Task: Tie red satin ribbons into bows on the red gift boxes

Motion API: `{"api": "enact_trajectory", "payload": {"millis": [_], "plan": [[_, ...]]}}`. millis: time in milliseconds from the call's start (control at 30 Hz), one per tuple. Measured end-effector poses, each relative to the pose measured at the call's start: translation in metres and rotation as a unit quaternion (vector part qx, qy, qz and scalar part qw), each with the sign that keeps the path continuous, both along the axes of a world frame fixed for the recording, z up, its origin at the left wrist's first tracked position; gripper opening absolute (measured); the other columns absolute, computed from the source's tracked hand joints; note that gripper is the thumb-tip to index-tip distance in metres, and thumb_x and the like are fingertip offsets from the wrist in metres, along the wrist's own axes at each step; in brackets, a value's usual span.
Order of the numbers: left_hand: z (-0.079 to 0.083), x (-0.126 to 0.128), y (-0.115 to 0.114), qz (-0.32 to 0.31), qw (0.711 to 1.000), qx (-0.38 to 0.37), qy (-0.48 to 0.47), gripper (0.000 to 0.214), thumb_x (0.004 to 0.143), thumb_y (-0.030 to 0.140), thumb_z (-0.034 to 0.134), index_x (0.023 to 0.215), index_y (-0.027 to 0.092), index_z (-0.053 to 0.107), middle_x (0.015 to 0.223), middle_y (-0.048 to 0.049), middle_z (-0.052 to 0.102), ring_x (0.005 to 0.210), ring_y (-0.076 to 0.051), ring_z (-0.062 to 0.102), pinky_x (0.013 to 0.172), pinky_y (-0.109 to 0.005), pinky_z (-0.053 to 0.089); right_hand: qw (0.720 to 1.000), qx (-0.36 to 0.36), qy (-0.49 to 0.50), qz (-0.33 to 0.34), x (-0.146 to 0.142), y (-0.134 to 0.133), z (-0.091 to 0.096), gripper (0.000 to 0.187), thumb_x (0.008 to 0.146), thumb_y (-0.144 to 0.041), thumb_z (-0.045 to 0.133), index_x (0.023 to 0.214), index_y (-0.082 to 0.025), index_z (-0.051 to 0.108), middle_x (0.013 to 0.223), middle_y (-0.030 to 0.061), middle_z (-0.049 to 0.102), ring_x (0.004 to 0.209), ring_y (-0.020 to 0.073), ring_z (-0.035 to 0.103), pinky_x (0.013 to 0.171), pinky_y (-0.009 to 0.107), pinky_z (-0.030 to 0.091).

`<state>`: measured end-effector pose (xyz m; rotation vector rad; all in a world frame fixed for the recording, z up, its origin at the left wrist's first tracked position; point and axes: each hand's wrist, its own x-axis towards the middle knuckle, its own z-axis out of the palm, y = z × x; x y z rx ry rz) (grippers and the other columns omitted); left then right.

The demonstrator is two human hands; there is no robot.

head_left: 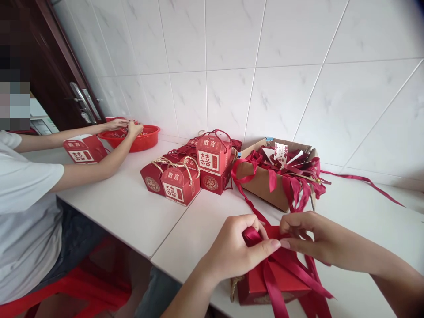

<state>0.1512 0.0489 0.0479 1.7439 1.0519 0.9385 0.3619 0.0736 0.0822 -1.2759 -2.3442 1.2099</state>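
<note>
A red gift box [265, 282] with a gold round print stands at the table's front edge, right in front of me. Dark red satin ribbon [273, 287] lies over its top, with tails hanging down the front and right. My left hand [241, 247] is closed on a loop of this ribbon above the box. Beside it, thumb tips nearly touching, my right hand [308, 238] pinches the ribbon on the box's top. The fingers partly hide where the ribbon crosses. A twisted cord handle [233, 288] shows at the box's left side.
An open cardboard box [265, 179] full of ribbons and cards stands behind my hands. Several finished red boxes [174, 185] with cord handles are grouped left of it. Farther left, a co-worker's hands [132, 127] work over a red basin [145, 140] near another red box [84, 149].
</note>
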Motion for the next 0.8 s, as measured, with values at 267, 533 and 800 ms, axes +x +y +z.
{"api": "enact_trajectory", "payload": {"millis": [267, 533, 800], "plan": [[-0.003, 0.003, -0.002, -0.020, 0.999, 0.018, -0.018, 0.017, 0.078, 0.029, 0.064, 0.070, 0.017, 0.057, 0.070, -0.0001, 0.060, 0.065, -0.012, 0.052, 0.063, -0.023, 0.041, 0.998, 0.049, 0.035, -0.015, -0.001, 0.000, 0.002, 0.017, 0.087, -0.034, 0.060, 0.077, -0.020, 0.057, 0.068, -0.0038, 0.050, 0.060, 0.0100, 0.042, 0.056, 0.021, 0.035], [-0.009, 0.002, -0.002, 0.002, 0.999, -0.026, -0.038, 0.030, 0.070, 0.027, 0.068, 0.061, 0.019, 0.041, 0.058, 0.0045, 0.048, 0.055, -0.009, 0.039, 0.052, -0.022, 0.033, 0.998, 0.056, 0.003, -0.038, -0.007, 0.000, -0.003, 0.022, 0.087, -0.040, 0.056, 0.076, -0.021, 0.053, 0.069, -0.0028, 0.051, 0.063, 0.0134, 0.043, 0.058, 0.024, 0.037], [-0.008, 0.003, -0.002, 0.033, 0.997, -0.012, -0.064, 0.030, 0.067, 0.028, 0.070, 0.061, 0.020, 0.042, 0.064, -0.0007, 0.058, 0.073, -0.018, 0.059, 0.070, -0.026, 0.046, 0.997, 0.057, 0.005, -0.041, -0.001, 0.004, -0.012, 0.027, 0.086, -0.046, 0.054, 0.073, -0.022, 0.053, 0.069, -0.0001, 0.051, 0.065, 0.0177, 0.044, 0.061, 0.029, 0.040]]}}
